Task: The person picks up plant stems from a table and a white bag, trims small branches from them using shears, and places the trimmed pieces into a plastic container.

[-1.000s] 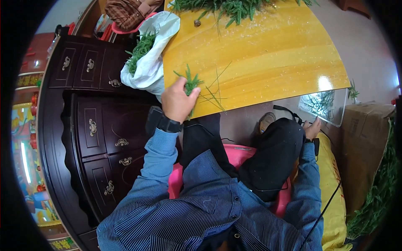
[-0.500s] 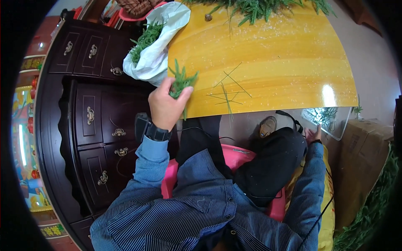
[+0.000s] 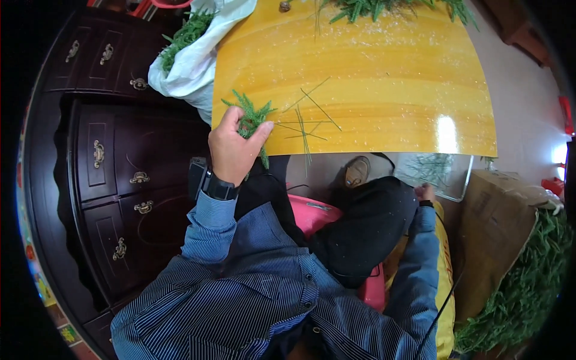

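Note:
My left hand (image 3: 231, 147) is closed around a sprig of green artificial-looking foliage (image 3: 257, 114), at the table's near left corner. Its tips fan out above the thumb and fingers, and a stem end hangs below the table edge. Just right of it, several thin green stems (image 3: 305, 129) lie crossed on the yellow table (image 3: 384, 108), some jutting over the front edge. Low on the right, my right hand (image 3: 425, 192) is at the near edge of a clear tray (image 3: 466, 180) holding more thin stems (image 3: 433, 168). Its fingers are too small and bunched to read.
A white sack (image 3: 192, 78) of greenery stands against the table's left side, by dark drawers (image 3: 114, 162). More foliage (image 3: 378, 7) and a small brown object (image 3: 284, 6) lie at the far end. On the right are a cardboard box (image 3: 489, 222), heaped greenery (image 3: 522, 282) and a yellow sack (image 3: 445, 282).
The whole view has shifted, so the table and drawers sit farther left. My left hand has carried the sprig slightly rightward over the table, closer to the crossed stems. My right hand stays by the tray.

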### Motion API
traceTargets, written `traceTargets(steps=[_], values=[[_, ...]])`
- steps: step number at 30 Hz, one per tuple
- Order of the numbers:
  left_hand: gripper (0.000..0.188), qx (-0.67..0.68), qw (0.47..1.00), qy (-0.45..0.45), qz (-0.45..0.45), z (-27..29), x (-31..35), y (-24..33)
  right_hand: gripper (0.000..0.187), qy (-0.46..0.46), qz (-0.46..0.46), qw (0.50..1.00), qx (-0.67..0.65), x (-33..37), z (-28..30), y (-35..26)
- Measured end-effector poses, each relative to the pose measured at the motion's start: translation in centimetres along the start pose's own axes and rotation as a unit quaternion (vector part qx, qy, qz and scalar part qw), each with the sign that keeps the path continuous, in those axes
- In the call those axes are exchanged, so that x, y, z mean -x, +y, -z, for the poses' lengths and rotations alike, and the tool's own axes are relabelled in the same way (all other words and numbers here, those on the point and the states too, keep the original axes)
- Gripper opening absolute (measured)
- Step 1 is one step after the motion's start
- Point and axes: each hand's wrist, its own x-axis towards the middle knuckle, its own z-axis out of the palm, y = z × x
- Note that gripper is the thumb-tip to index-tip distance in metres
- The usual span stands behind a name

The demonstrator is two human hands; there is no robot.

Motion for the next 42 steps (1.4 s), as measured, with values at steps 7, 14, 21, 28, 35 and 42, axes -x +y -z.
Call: traceTargets(steps=[7,14,21,28,35,42], values=[[0.037,0.060,0.998,0.022,-0.021,-2.9,-1.1,2.6,0.013,0.000,0.219,0.961,0.169,13.5,-1.4,1.3],[0.037,0.161,0.983,-0.038,-0.080,-7.3,-1.9,8.1,0.013,-0.027,0.244,0.964,0.102,20.4,-2.2,-0.1],[0.043,0.234,0.947,-0.113,-0.190,-13.8,-1.8,16.3,0.015,-0.024,0.189,0.978,0.084,25.6,-4.7,-0.3],[0.044,0.243,0.911,-0.148,-0.298,-14.9,-1.4,20.1,0.020,-0.023,0.206,0.967,0.148,28.2,-4.8,-1.0],[0.038,0.152,0.943,-0.098,-0.279,-9.2,-8.8,16.8,0.017,-0.032,0.201,0.975,0.095,28.2,-1.8,-1.7],[0.037,0.046,0.945,-0.084,-0.312,-16.2,-9.4,14.0,0.014,-0.066,0.203,0.973,0.093,28.6,-2.4,-1.1]])
